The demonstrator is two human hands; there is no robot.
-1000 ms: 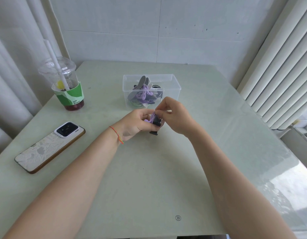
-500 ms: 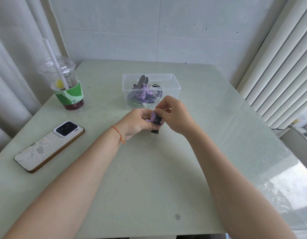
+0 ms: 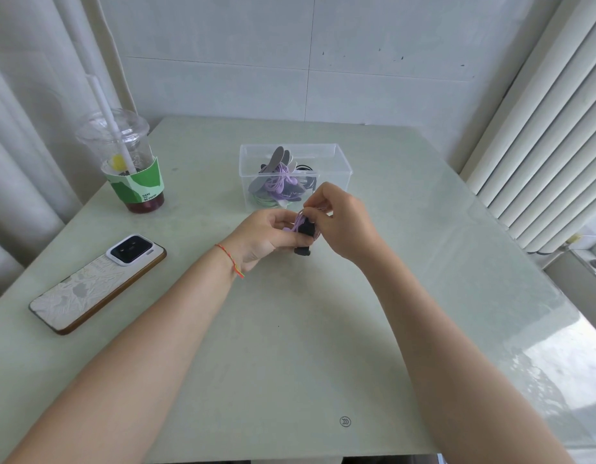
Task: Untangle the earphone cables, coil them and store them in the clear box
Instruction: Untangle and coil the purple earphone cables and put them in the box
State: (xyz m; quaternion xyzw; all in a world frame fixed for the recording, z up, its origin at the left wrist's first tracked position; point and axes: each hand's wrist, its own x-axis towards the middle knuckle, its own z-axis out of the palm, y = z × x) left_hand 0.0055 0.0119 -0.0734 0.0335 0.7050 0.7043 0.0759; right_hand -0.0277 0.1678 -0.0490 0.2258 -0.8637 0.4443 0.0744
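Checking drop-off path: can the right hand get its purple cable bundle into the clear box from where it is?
Probably yes. The clear box stands open-topped just beyond the right hand, with nothing between them. The left hand also grips the purple cable bundle and would have to let go.

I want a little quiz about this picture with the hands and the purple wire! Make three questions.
1. True or false: the clear box already has cables in it.
2. What lies to the left of the left hand on the table? A) phone B) spoon C) book
3. Fill in: both hands hold a coiled ______ earphone cable with a black strap round it.

Key
1. True: purple, green and black cables lie inside.
2. A: the phone lies face down, near the drink cup.
3. Purple: the right hand pinches it from above.
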